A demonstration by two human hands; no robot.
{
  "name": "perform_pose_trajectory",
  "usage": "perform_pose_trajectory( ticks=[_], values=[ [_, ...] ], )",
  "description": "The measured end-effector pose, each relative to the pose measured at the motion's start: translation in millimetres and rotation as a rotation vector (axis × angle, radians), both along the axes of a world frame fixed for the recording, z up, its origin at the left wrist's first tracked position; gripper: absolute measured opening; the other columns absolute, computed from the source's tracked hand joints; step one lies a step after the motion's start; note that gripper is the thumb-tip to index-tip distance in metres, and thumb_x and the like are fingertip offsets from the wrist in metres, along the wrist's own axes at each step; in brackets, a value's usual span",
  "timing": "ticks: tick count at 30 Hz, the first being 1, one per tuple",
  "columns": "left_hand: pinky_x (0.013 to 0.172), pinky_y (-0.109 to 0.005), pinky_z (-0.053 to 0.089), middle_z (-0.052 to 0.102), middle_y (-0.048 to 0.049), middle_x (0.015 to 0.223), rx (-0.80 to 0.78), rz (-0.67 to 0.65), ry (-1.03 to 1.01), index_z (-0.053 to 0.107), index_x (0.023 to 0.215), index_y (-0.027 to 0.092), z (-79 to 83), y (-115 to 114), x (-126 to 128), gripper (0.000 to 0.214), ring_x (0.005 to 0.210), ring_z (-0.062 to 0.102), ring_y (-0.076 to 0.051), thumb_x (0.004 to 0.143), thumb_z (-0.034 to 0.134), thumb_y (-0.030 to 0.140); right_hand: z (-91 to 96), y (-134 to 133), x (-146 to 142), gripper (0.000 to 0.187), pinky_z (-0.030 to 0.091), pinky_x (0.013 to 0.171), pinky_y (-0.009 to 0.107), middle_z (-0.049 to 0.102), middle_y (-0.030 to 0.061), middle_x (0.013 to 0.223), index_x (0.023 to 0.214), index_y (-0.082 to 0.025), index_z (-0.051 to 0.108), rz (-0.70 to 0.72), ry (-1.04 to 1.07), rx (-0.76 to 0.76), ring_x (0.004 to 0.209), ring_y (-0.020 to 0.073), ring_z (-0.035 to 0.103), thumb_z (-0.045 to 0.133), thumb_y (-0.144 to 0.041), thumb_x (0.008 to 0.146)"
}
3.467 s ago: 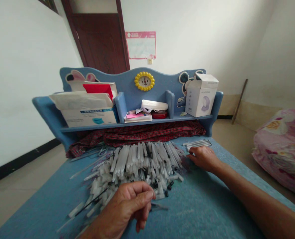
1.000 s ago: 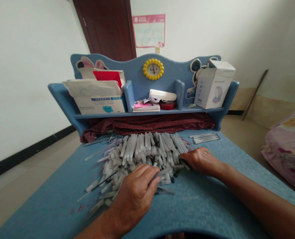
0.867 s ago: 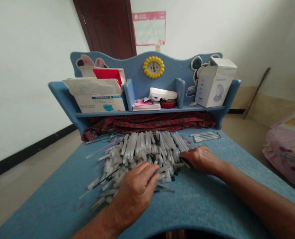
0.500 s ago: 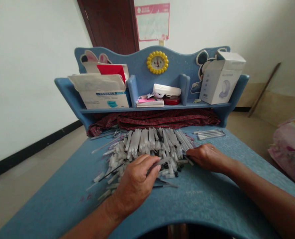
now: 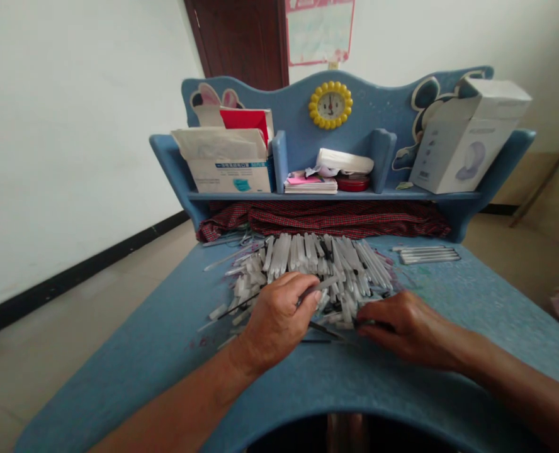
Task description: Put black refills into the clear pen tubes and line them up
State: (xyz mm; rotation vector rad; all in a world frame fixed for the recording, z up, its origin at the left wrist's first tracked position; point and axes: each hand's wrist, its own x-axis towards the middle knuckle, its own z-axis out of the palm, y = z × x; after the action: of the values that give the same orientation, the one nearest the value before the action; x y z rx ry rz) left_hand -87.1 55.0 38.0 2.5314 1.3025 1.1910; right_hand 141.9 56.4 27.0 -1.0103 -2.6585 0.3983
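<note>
your left hand's (image 5: 276,319) fingers (image 5: 303,281) pinch a greyish translucent strip (image 5: 327,283) over the pile of clear plastic pieces (image 5: 285,253), while your right hand (image 5: 412,327) grips a slim dark piece (image 5: 378,324) just beside the pile's near right edge. the pile spreads across the blue surface (image 5: 478,302), with pale rods (image 5: 429,255) lying to its right and a red checked cloth (image 5: 308,220) behind it, under the shelf (image 5: 242,196).
</note>
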Motion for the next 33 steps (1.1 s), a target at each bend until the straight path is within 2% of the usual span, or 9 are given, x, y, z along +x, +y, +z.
perform_pose_trajectory(
  ticks=[4,7,13,18,21,26,33],
  values=[
    [0.066,-0.027,0.05,0.066,-0.0046,0.078,-0.004,0.008,-0.002,0.064,0.088,0.013,0.5,-0.6,-0.4,0.013,0.074,0.062,-0.016,0.081,0.052,0.013,-9.3,-12.3,-17.4,0.021,0.025,0.049,0.026,0.062,0.002,0.059,0.073,-0.016,0.058,0.014,-0.114,0.055,0.051,0.0117,0.055,0.05,-0.03,0.087],
    [0.065,-0.027,0.05,0.065,-0.0041,0.077,0.0,0.008,-0.002,0.064,0.088,0.014,0.3,-1.4,-0.4,0.013,0.073,0.062,-0.016,0.082,0.052,0.014,-15.9,-13.7,-21.0,0.017,0.023,0.05,0.028,0.063,0.0019,0.061,0.072,-0.017,0.057,0.018,-0.14,0.106,0.049,0.0113,0.054,0.05,-0.024,0.086],
    [0.067,-0.027,0.05,0.066,-0.0045,0.078,-0.009,0.012,-0.008,0.064,0.088,0.014,0.7,-1.1,-1.3,0.013,0.074,0.062,-0.016,0.081,0.053,0.013,-14.2,-11.1,-19.0,0.021,0.024,0.048,0.026,0.06,0.0015,0.057,0.072,-0.017,0.056,-0.016,-0.129,0.021,0.05,0.0105,0.053,0.045,-0.023,0.088],
    [0.067,-0.026,0.049,0.066,-0.0042,0.079,-0.002,-0.004,-0.012,0.064,0.089,0.014,8.3,3.3,-10.2,0.013,0.075,0.063,-0.016,0.082,0.053,0.013,0.0,1.0,0.7,0.023,0.031,0.05,0.021,0.054,-0.0019,0.059,0.072,-0.018,0.056,-0.046,0.004,-0.135,0.051,0.0081,0.048,0.043,-0.023,0.09],
    [0.067,-0.025,0.048,0.065,-0.0033,0.078,-0.012,-0.022,0.009,0.065,0.089,0.014,15.8,6.9,-18.9,0.014,0.074,0.062,-0.015,0.082,0.053,0.013,6.6,12.5,20.6,0.024,0.035,0.052,0.02,0.055,-0.0022,0.06,0.074,-0.018,0.059,-0.102,0.104,-0.175,0.053,0.0081,0.05,0.044,-0.027,0.091],
    [0.068,-0.026,0.047,0.065,-0.0033,0.078,-0.028,-0.017,0.064,0.065,0.089,0.014,22.4,11.6,-28.1,0.014,0.074,0.062,-0.015,0.082,0.054,0.012,7.4,25.8,43.3,0.024,0.037,0.052,0.021,0.056,-0.0018,0.061,0.077,-0.019,0.062,-0.204,0.142,-0.096,0.054,0.0091,0.053,0.046,-0.031,0.09],
    [0.068,-0.026,0.047,0.064,-0.0043,0.077,-0.04,-0.024,0.133,0.066,0.088,0.014,19.9,12.7,-26.5,0.015,0.075,0.061,-0.016,0.084,0.052,0.014,6.1,28.5,46.5,0.026,0.036,0.05,0.022,0.054,-0.0027,0.058,0.079,-0.02,0.064,-0.239,0.118,-0.012,0.05,0.0086,0.05,0.044,-0.032,0.091]
  ],
)
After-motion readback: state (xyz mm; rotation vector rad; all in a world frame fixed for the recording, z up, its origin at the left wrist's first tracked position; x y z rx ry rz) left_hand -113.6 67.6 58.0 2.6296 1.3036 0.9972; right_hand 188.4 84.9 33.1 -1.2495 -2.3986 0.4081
